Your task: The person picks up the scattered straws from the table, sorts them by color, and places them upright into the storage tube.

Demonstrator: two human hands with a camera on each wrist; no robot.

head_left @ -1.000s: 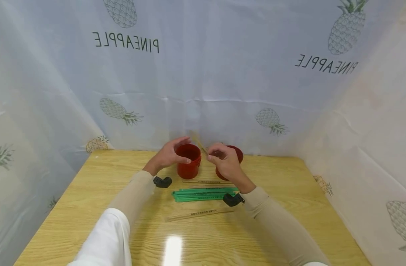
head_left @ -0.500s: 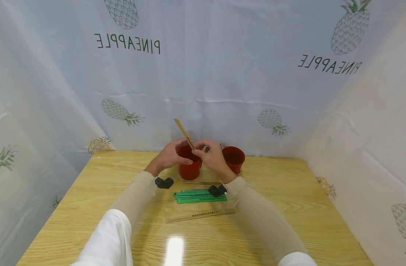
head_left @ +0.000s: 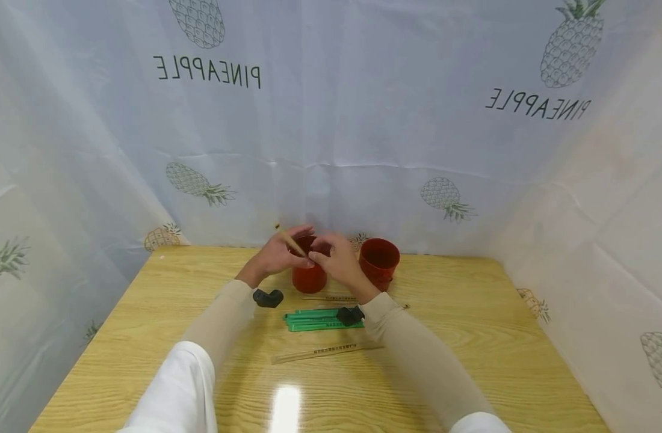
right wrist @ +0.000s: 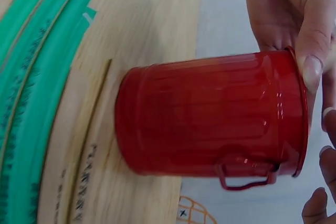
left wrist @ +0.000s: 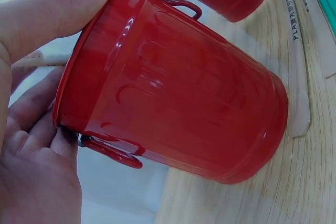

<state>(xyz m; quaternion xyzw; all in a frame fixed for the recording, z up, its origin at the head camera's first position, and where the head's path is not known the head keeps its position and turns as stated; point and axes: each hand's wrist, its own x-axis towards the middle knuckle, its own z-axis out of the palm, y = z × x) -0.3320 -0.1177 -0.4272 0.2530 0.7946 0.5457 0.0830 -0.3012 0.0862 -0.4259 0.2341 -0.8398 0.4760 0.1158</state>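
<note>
The left hand [head_left: 274, 255] had its grip around the red bucket's [head_left: 309, 278] rim; the right hand [head_left: 336, 260] pinched a wooden stick [head_left: 290, 242] over it, green strips [head_left: 315, 320] nearer the body.

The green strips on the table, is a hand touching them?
No, the green strips lie apart from both hands, which are up at the red bucket.

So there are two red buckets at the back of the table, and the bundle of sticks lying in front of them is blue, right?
Not quite: the bundle of sticks is green, not blue, as the head view and the right wrist view both show. The rest holds: two red buckets stand at the back of the table, one between the hands and the other to its right.
</note>
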